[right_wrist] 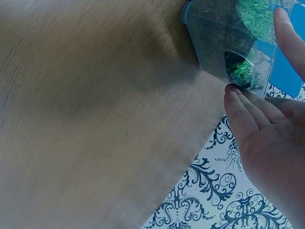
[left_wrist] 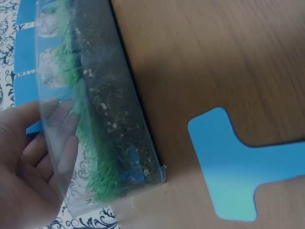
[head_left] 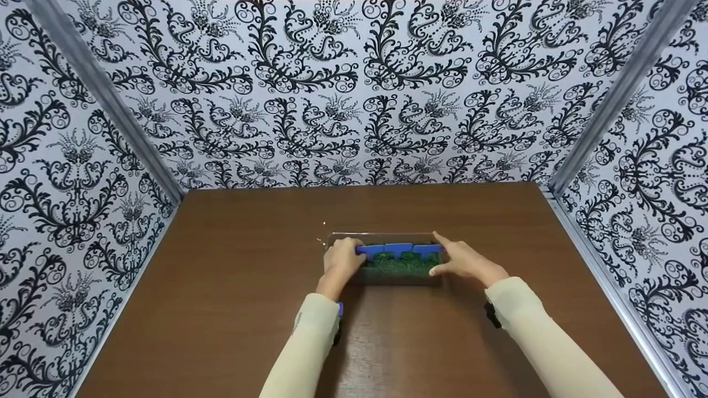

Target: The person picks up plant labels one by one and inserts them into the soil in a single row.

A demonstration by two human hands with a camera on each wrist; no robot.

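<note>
L hand at L end of the tub, fingers curled, seen thru the clear side in L wrist view; thumb & fingers pinch the end of the leftmost tag. R hand at R end, thumb & fingers wide apart, fairly straight, fingertips touching the tub; thumb nr side, index far side.

Tub = clear plastic, long & low, sits approx mid bench, long side facing the person. Inside: dark soil at bottom, green grass above it, w/ blue tags in a row along the top, btwn the two hands. Bit of blue also shows low in the soil nr one end, L wrist view.

Spare tag, blue, T-shaped, shows big in L wrist view, apart from tub; can't tell for sure if it's flat on bench.

Bench = brown wood grain. Walls round it, white w/ black scroll pattern, grey metal posts at corners. Sleeves pale cream, both arms; black strap at R cuff.
</note>
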